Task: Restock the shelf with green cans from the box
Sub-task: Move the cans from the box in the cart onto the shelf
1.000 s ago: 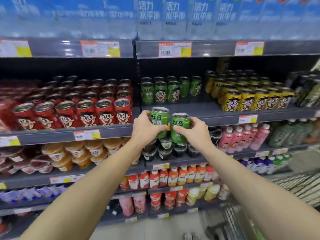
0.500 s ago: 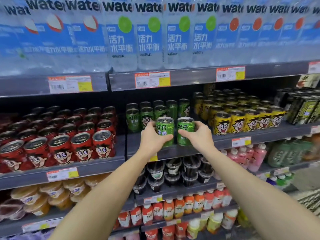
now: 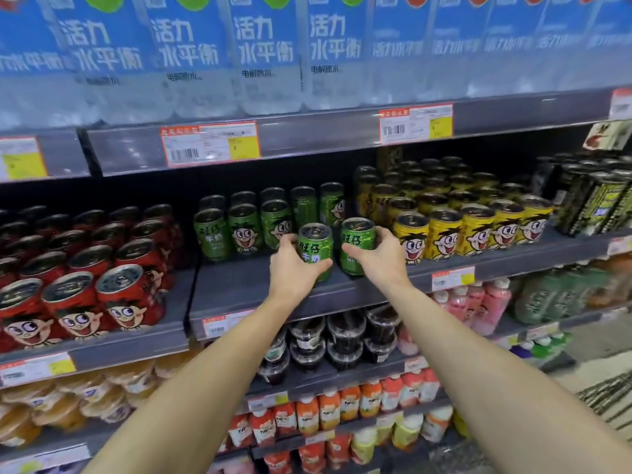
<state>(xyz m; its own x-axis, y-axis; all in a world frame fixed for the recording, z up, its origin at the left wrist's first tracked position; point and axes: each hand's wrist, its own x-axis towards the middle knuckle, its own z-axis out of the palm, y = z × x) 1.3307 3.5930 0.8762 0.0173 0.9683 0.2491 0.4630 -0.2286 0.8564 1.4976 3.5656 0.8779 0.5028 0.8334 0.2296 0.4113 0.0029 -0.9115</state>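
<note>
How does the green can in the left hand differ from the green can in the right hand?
The left hand's can sits nearer the shelf edge and shows large characters; the right hand's can sits further back, its label mostly covered by fingers. Both are green, upright, gripped from the side.

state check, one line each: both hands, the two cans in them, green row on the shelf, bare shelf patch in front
left hand: grips a green can
right hand: grips a green can
left can: upright, held, at the shelf; contact unclear
right can: upright, held, at the shelf; contact unclear
green cans on shelf: upright, set back from the edge
shelf: bare at the front
</note>
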